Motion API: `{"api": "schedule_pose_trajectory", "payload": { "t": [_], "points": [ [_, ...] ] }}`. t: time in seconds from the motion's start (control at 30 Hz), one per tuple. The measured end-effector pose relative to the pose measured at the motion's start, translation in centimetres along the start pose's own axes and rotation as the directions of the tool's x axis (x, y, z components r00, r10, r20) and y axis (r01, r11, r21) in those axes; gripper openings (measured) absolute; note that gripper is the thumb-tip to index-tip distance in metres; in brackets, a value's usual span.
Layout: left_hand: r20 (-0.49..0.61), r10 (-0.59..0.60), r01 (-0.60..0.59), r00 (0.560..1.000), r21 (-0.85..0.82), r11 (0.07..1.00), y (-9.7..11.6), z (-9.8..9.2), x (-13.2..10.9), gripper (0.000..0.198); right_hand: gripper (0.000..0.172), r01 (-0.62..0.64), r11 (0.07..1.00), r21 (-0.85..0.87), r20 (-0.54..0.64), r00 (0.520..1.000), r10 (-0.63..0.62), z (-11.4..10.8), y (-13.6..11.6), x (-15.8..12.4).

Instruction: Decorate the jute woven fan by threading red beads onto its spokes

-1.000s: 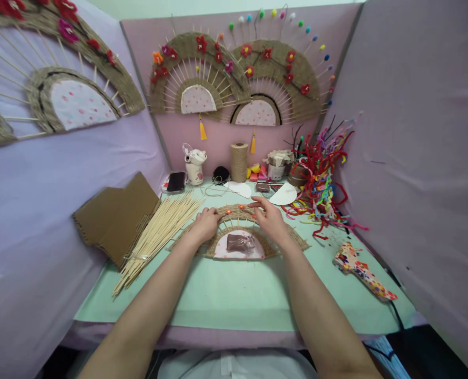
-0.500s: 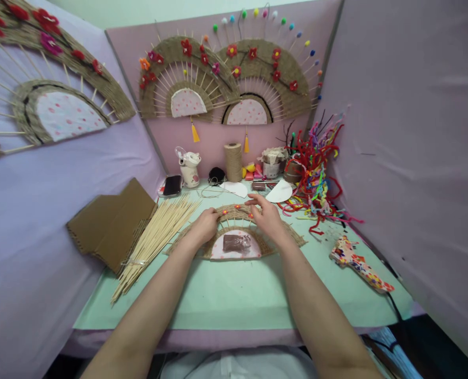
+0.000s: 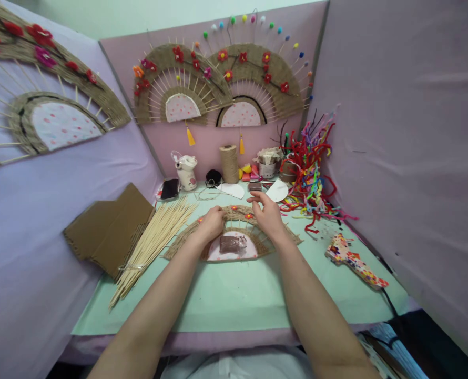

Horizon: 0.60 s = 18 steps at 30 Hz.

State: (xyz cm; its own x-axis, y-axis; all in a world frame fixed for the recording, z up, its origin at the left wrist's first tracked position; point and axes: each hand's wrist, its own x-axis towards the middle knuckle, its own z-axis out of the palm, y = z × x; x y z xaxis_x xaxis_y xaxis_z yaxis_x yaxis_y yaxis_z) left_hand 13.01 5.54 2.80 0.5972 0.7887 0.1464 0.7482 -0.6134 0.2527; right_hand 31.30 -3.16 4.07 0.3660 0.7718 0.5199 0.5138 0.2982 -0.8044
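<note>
A twine-wrapped fan (image 3: 179,241) lies flat on the table, with small red-orange flowers (image 3: 248,216) along its upper band. A packet of brown clay-like material (image 3: 231,244) in clear wrap rests on its white, dotted half-round centre (image 3: 214,255). My left hand (image 3: 213,223) is at the upper band, left of the middle, with its fingers curled together; their tips are partly hidden, and whatever they pinch does not show. My right hand (image 3: 268,213) is over the band's right part. Its index finger stretches left, apart from the thumb, and nothing is visible between them.
To the left lie bamboo sticks (image 3: 155,247) and cardboard (image 3: 110,229). A glue gun with floral covering (image 3: 356,260) lies right, its cord trailing off the edge. Behind stand a twine spool (image 3: 229,164), a white jug (image 3: 186,172) and pipe cleaners (image 3: 315,173). Finished fans (image 3: 265,63) hang behind.
My left hand has shifted slightly right along the band, uncovering a small flower on its left. My right hand stays over the band with little change. The whole view has shifted a little.
</note>
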Motion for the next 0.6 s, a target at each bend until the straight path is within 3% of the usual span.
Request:
{"api": "schedule_pose_trajectory", "payload": {
  "t": [0.27, 0.37, 0.43, 0.53, 0.6],
  "points": [
    [0.005, 0.039, -0.039, 0.999, 0.015, 0.999, 1.5, 1.0, 2.1, 0.047, 0.034, 0.007, 1.0, 0.025, -0.05, 0.999, -0.006, -0.1, 0.3, 0.2],
    [-0.025, 0.039, -0.04, 0.999, -0.009, 0.999, 1.9, 0.1, 2.8, 0.044, 0.032, 0.007, 0.999, 0.04, -0.084, 0.996, -0.003, -0.4, 0.3, 0.3],
    [-0.112, -0.006, 0.0, 0.994, -0.053, 0.999, 1.9, -1.1, 2.4, 0.046, 0.032, -0.001, 0.999, 0.033, -0.12, 0.993, 0.005, -0.6, 0.4, 0.3],
    [-0.33, -0.124, 0.034, 0.936, -0.267, 0.963, 1.7, -2.5, -0.2, 0.039, 0.032, -0.021, 1.0, -0.012, -0.153, 0.988, 0.019, -0.8, 0.6, 0.5],
    [-0.509, -0.226, 0.024, 0.831, -0.373, 0.928, 1.6, -2.8, -2.8, 0.033, 0.036, -0.039, 0.997, -0.062, -0.113, 0.993, 0.032, -0.6, 0.9, 0.5]
  ]
}}
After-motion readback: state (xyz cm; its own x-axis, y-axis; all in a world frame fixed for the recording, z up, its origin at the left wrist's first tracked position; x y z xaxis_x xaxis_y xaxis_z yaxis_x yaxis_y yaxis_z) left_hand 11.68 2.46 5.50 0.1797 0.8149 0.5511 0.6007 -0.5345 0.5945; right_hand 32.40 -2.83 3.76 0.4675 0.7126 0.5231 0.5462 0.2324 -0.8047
